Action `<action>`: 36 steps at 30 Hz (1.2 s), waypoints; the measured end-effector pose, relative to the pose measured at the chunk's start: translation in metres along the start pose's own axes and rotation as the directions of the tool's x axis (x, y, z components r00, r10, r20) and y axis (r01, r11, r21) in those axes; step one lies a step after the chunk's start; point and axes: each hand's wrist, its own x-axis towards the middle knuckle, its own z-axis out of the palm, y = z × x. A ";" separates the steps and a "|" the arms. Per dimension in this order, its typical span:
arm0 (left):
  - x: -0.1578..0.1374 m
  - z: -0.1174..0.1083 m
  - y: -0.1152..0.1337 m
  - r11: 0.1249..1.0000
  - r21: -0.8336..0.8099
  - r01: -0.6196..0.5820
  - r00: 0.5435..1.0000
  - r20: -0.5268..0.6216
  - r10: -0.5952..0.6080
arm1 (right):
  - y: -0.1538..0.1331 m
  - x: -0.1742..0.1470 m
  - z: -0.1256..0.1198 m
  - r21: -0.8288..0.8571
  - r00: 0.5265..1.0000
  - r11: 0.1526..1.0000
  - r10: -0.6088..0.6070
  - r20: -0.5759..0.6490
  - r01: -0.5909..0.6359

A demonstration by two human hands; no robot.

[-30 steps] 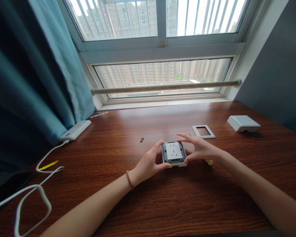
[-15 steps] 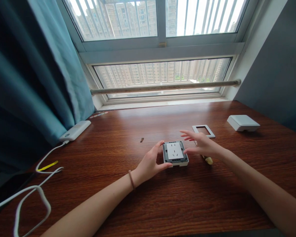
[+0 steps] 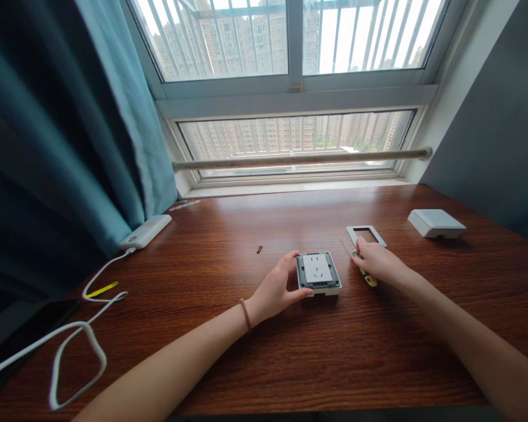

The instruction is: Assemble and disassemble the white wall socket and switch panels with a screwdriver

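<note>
Steadying hand: the left hand (image 3: 276, 289) is clamped on the socket unit (image 3: 317, 268), thumb along its near edge, fingers at its far left corner.
Socket unit: face up on the wooden tabletop (image 3: 299, 363), between the two hands, its grey surround exposed.
Right hand: the right hand (image 3: 381, 261) was at the socket unit's right side a second ago; now its fingers are closed together on the screwdriver (image 3: 369, 279).
Screwdriver: right of the socket unit, apart from it, thin shaft toward the far left, yellow handle end toward the near right; with fingers over its middle, whether it is off the tabletop is hard to tell.
Change of hold: the socket unit now has one hand on it instead of two, so the work seems to have passed from bare fingers to a tool.
Small screws (image 3: 259, 249): loose, to the far left of the socket unit, untouched.
White frame (image 3: 363, 228): flat, just beyond the right hand, off the socket unit.
</note>
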 end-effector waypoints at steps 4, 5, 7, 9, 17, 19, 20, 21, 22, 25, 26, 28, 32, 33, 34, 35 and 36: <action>0.000 0.001 0.000 1.000 -0.009 -0.008 1.000 -0.011 0.008 | 0.004 0.013 0.006 0.453 0.987 0.881 -0.088 -0.135 0.140; 0.000 0.001 0.000 1.000 -0.011 -0.009 1.000 -0.010 0.009 | 0.004 0.015 0.008 0.623 0.982 0.762 -0.097 -0.163 0.179; 0.000 0.000 0.001 1.000 -0.009 -0.004 1.000 -0.004 0.004 | 0.003 0.016 0.011 0.862 0.977 0.461 -0.101 -0.186 0.212; 0.000 0.000 0.001 1.000 -0.003 0.003 1.000 0.004 -0.003 | 0.000 0.014 0.014 0.946 0.979 0.256 -0.108 -0.175 0.198; 0.000 0.001 -0.003 1.000 -0.025 0.009 1.000 0.016 -0.008 | -0.020 0.003 0.017 0.945 0.948 0.075 -0.053 -0.314 0.317; -0.001 0.000 -0.002 0.999 -0.034 -0.007 1.000 0.023 0.008 | -0.024 0.000 0.018 0.936 0.939 0.083 -0.012 -0.344 0.343; 0.000 -0.002 -0.001 0.999 -0.040 -0.020 1.000 0.008 0.021 | -0.025 -0.001 0.019 0.934 0.936 0.068 0.014 -0.352 0.351; 0.001 -0.005 -0.002 0.999 -0.043 -0.029 0.999 -0.027 0.027 | -0.025 -0.001 0.020 0.936 0.935 0.040 0.040 -0.351 0.350; 0.004 -0.009 -0.004 0.999 -0.040 -0.023 0.996 -0.083 0.019 | -0.025 0.000 0.021 0.940 0.938 0.000 0.066 -0.340 0.341; 0.016 -0.029 -0.025 0.988 0.020 0.151 0.931 -0.338 -0.136 | -0.020 0.004 0.029 0.949 0.959 -0.164 0.132 -0.250 0.270; 0.021 -0.038 -0.036 0.962 0.046 0.268 0.881 -0.417 -0.225 | -0.018 0.006 0.032 0.946 0.966 -0.219 0.154 -0.206 0.237; 0.030 -0.056 -0.064 0.928 0.052 0.369 0.833 -0.461 -0.306 | -0.014 0.010 0.037 0.933 0.973 -0.313 0.196 -0.121 0.179; 0.038 -0.079 -0.111 0.885 0.054 0.463 0.830 -0.377 -0.411 | -0.012 0.013 0.043 0.903 0.974 -0.414 0.225 -0.022 0.116; 0.038 -0.082 -0.117 0.883 0.058 0.466 0.840 -0.343 -0.421 | -0.012 0.013 0.043 0.900 0.975 -0.423 0.222 -0.012 0.108; 0.038 -0.082 -0.120 0.883 0.062 0.465 0.850 -0.310 -0.426 | -0.012 0.013 0.043 0.898 0.975 -0.427 0.222 -0.009 0.106; 0.038 -0.082 -0.122 0.885 0.069 0.461 0.860 -0.280 -0.426 | -0.012 0.012 0.042 0.897 0.975 -0.429 0.223 -0.009 0.106; 0.037 -0.081 -0.121 0.886 0.077 0.457 0.869 -0.254 -0.425 | -0.012 0.012 0.042 0.896 0.975 -0.430 0.223 -0.011 0.108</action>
